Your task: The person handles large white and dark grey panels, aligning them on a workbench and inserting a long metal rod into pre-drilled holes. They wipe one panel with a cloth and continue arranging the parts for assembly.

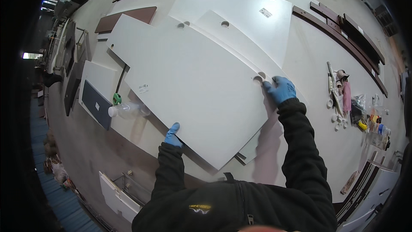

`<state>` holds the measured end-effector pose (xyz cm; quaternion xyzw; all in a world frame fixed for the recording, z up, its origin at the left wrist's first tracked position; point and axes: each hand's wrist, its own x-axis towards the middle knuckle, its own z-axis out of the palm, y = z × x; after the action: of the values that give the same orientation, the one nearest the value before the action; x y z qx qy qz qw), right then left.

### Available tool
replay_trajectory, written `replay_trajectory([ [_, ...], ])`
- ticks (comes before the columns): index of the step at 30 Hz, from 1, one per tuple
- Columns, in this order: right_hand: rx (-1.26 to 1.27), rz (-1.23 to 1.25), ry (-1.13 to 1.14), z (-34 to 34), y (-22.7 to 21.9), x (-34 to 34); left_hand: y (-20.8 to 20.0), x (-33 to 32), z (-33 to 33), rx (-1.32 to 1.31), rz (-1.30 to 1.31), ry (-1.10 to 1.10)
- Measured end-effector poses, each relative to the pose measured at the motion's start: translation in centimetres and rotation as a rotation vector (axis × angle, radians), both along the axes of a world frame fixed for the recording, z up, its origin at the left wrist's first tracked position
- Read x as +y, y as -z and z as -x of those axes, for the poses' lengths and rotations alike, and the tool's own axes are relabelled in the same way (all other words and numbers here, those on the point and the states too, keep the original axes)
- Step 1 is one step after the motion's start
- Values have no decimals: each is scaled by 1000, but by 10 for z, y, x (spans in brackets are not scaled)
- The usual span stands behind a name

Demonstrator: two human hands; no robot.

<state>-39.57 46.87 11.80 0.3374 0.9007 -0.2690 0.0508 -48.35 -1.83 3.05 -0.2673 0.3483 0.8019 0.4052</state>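
A large white panel (193, 90) with a cut-out corner and round holes near its edges lies tilted across other boards in front of me. My left hand (173, 135), in a blue glove, grips its near left edge, thumb on top and the other fingers hidden below. At the right edge, beside a round hole, my blue-gloved right hand (281, 89) is closed on the same panel, its fingertips partly out of sight. Beneath and beyond it lie another white panel (240, 32) and a wider white board (240, 6) with a label.
Dark brown strips (343, 38) lie at the far right, with brown boards (128, 18) at the far left. Left of the panel are a clear plastic bottle (126, 111), a green tape measure (116, 99) and a dark blue board (96, 103). Tools and small bags (358, 109) sit on the right.
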Motion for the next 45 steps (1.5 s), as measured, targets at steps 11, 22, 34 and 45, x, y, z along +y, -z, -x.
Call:
replay_trajectory([
  [11, 49, -75, 203, -29, 53, 64, 26, 7, -29, 14, 218, 116],
  [22, -36, 173, 270, -22, 94, 90, 31, 14, -40, -162, -370, -104],
  [34, -70, 393, 363, -52, 105, 65, 6, 7, -45, -145, -244, -104],
  [45, -54, 380, 363, -131, 101, -1, -3, -47, -80, -140, -124, -74],
])
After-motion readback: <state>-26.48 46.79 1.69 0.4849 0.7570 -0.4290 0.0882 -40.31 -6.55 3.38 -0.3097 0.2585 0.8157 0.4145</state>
